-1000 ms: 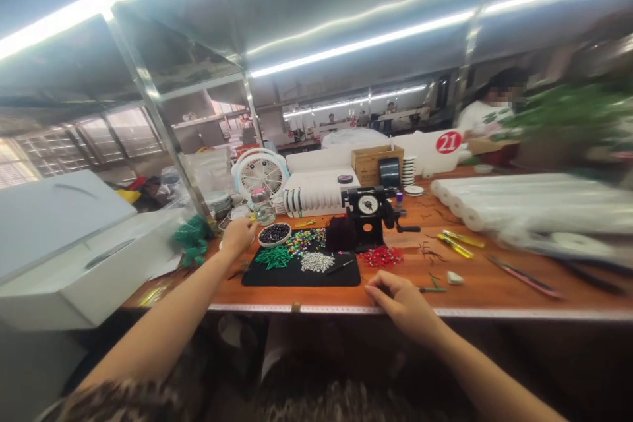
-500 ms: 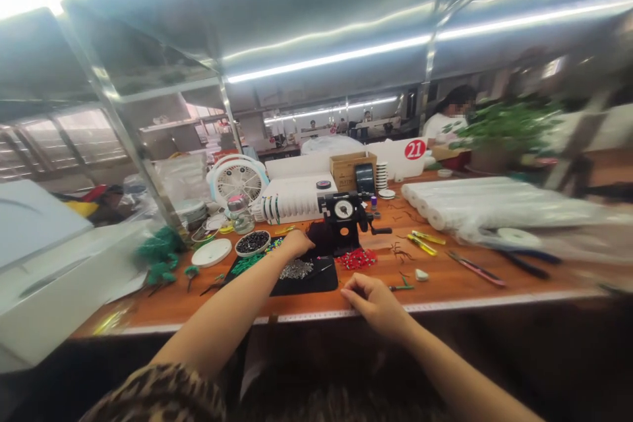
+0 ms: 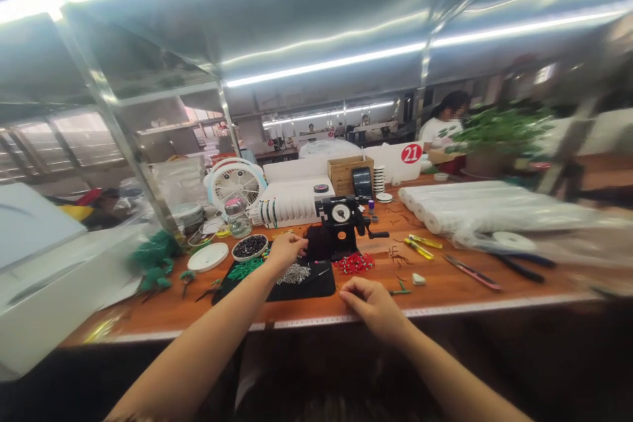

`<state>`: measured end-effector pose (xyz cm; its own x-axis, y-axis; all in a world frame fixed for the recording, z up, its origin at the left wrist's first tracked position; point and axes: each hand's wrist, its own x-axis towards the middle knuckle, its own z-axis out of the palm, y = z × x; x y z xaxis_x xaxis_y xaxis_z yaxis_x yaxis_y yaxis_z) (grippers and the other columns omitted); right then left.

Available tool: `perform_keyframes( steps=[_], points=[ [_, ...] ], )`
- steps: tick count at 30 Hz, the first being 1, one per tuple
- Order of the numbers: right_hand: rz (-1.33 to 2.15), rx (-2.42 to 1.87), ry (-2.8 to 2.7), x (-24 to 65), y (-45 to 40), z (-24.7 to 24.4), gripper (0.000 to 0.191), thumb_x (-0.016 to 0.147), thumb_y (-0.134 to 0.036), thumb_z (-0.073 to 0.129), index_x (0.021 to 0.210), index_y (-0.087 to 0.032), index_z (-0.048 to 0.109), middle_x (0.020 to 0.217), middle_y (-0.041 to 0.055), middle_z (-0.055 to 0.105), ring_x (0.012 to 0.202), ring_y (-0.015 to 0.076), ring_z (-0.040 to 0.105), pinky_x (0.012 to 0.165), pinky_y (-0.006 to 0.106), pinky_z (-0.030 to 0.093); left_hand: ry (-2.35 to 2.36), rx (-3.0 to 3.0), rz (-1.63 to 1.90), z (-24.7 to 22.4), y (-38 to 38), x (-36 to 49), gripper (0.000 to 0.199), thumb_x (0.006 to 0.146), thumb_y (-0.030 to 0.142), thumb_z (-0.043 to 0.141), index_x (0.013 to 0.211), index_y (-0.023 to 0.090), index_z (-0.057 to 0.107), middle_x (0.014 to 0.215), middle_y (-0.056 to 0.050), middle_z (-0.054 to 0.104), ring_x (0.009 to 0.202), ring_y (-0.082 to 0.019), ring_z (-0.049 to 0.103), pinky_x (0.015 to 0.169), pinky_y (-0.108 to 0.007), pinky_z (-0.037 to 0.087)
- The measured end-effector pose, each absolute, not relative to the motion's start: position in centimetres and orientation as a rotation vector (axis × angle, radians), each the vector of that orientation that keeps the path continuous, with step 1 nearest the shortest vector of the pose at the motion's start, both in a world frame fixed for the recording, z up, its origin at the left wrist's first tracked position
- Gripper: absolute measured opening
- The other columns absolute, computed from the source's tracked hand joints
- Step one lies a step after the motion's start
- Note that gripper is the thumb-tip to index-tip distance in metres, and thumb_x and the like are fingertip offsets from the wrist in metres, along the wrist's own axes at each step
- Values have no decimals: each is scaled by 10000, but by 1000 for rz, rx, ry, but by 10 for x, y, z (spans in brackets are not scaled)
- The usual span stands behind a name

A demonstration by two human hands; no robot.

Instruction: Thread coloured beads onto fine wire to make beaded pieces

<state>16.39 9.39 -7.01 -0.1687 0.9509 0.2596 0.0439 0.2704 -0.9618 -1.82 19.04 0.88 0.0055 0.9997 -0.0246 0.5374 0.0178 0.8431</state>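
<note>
My left hand (image 3: 288,250) reaches over the black mat (image 3: 316,288), its fingers closed together beside a dark, thread-like bundle (image 3: 318,242). Whether it grips a strand of that bundle is too small to see. Below it on the mat lie a heap of small silvery pieces (image 3: 295,273) and a pile of green pieces (image 3: 246,268). Near the table's front edge, my right hand (image 3: 368,300) is held in a pinch; anything between its fingertips is too small to make out. Just beyond it is a pile of red pieces (image 3: 354,264). A black hand-cranked device with a dial (image 3: 341,213) stands behind.
Left of the mat are a dish of black beads (image 3: 250,247), a white lid (image 3: 208,256) and a glass jar (image 3: 238,219). To the right lie yellow-handled tools (image 3: 419,248), tweezers (image 3: 472,272), pliers (image 3: 519,265) and white plastic rolls (image 3: 489,206). A person (image 3: 445,125) sits beyond.
My left hand has drawn back slightly left and toward me from the dark bundle, showing more of its fingers. My right hand stays in nearly the same pinch. The view has shifted slightly.
</note>
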Motion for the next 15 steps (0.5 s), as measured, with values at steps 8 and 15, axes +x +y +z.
perform_keyframes(
  steps=[8,15],
  points=[
    [1507,-782,-1113,172,98,-70,339,604,-461,771,675,-142,681,604,8,593,516,105,509,508,237,406,1143,1214,768,-30,86,20,300,599,390,719,645,122,592,597,-25,611,514,-95,551,438,-180,343],
    [1427,-831,-1184,173,98,-71,317,621,-438,762,675,-131,705,502,-23,524,452,57,375,432,183,286,1017,904,773,-40,66,23,261,559,231,786,699,95,611,639,-49,644,541,-111,607,438,-164,400]
  ],
)
